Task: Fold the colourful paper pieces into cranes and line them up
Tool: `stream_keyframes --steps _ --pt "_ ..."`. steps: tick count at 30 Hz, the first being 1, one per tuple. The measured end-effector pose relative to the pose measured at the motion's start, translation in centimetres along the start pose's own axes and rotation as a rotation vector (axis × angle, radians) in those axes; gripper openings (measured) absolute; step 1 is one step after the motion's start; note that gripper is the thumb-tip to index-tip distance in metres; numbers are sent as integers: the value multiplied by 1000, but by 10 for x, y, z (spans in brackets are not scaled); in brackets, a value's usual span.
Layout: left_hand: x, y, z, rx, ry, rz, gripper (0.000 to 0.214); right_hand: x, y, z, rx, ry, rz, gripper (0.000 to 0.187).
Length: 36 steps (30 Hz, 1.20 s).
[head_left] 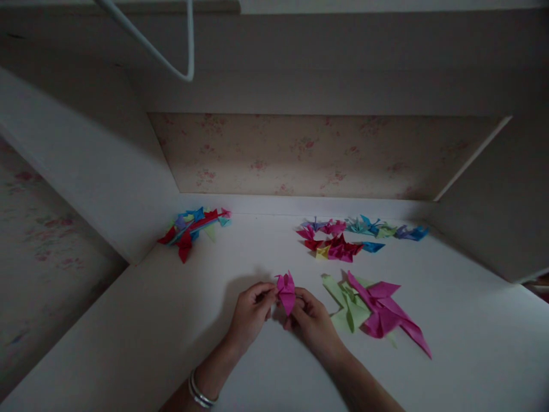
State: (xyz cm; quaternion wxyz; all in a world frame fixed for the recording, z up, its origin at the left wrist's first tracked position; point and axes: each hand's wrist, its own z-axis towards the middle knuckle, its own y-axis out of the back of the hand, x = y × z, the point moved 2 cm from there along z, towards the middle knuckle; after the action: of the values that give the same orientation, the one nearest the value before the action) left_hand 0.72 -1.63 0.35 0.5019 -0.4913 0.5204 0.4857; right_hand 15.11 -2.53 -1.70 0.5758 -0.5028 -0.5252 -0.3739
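Note:
Above the white desk [206, 332] a small magenta origami crane [286, 292] is held up between my two hands, its pointed tips facing up and down. My left hand [254, 309] pinches its left side between thumb and fingers. On the other side, my right hand [311, 317] grips the crane's right and lower edge, with its fingertips partly hidden. Just right of my right hand lie a large magenta folded paper figure [384, 306] and a light green folded paper figure [349, 303], overlapping each other.
Several small colourful paper cranes [341, 249] stand in rows at the back right. A heap of mixed folded paper pieces [186, 229] lies at the back left. Side panels [480, 229] and an overhead shelf [300, 63] enclose the desk; a white cable [163, 60] hangs down from above.

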Motion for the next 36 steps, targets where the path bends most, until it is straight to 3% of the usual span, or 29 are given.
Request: stream_keyframes --steps 20,26,29,33,36 --pt "-3 0 -1 12 4 27 33 -1 1 1 -8 6 52 25" --pt "-7 2 1 -46 7 29 37 16 15 -1 -182 82 150 30" --pt "-5 2 1 -23 -5 44 36 38 21 2 -146 64 -61 30" --pt "-2 0 0 20 -33 67 33 70 23 11 110 128 -491 25" --pt "0 0 -2 26 -50 100 31 84 27 19 225 126 -687 22"
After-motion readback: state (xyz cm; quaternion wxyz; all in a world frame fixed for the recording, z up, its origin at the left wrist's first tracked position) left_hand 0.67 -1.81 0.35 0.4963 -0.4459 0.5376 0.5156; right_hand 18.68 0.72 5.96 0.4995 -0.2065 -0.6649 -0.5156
